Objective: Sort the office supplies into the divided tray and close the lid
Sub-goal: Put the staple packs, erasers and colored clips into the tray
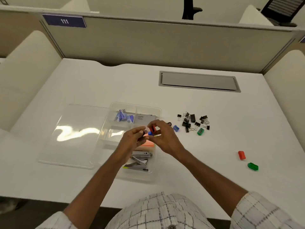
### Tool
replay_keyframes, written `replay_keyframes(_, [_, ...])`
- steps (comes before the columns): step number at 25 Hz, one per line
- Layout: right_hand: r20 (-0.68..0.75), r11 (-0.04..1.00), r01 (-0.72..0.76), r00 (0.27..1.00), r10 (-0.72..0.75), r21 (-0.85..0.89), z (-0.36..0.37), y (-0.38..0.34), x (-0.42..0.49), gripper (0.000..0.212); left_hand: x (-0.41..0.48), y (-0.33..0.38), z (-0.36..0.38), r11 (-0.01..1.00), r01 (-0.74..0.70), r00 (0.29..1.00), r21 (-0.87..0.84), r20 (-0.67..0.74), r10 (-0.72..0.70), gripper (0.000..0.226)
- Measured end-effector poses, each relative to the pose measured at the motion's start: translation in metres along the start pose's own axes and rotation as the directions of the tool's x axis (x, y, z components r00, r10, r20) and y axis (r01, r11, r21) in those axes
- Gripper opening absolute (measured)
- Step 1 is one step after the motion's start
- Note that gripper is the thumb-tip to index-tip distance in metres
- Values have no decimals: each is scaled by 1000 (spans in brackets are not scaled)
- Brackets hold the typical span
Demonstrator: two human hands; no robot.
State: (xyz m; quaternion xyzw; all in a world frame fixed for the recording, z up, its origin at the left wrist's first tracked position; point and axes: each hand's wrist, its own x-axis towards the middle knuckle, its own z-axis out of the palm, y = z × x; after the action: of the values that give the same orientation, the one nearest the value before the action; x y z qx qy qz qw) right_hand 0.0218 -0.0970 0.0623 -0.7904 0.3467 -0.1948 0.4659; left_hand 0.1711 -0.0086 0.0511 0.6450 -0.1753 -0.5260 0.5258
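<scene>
A clear divided tray [158, 111] sits mid-desk, its clear lid [72, 134] lying open to the left. Inside are blue staple boxes [123, 116], a grey card [144, 118], orange sticky notes [147, 143] and staplers [140, 161]. Both hands hover over the tray. My right hand [165, 138] pinches a red sharpener [153, 128], with a blue sharpener [150, 133] just below it. My left hand [132, 138] has its fingers closed on a small dark item that I cannot make out. Black binder clips [193, 121] and blue [176, 128] and green [200, 131] sharpeners lie right of the tray.
A red sharpener [241, 154] and a green one [253, 166] lie apart at the desk's right. A grey cable hatch [198, 81] is set in the desk behind. Partition walls enclose the desk on three sides.
</scene>
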Motion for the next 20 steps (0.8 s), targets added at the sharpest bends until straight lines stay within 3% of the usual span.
replay_keyframes(6, [126, 995, 51, 991, -41, -82, 67, -27, 40, 30, 8, 10, -64, 974, -51, 975, 222, -201, 97, 33])
replay_keyframes(11, [185, 989, 90, 980, -68, -116, 83, -34, 47, 26, 15, 17, -84, 964, -115, 950, 239, -256, 177, 34])
replay_keyframes(16, [0, 999, 36, 999, -36, -19, 50, -9, 25, 18, 18, 10, -65, 922, -170, 948, 348, -197, 249, 34])
replay_keyframes(20, [-280, 1000, 16, 960, -11, 17, 7, 33, -3, 19, 20, 9, -28, 896, -260, 959, 360, -12, 283, 26])
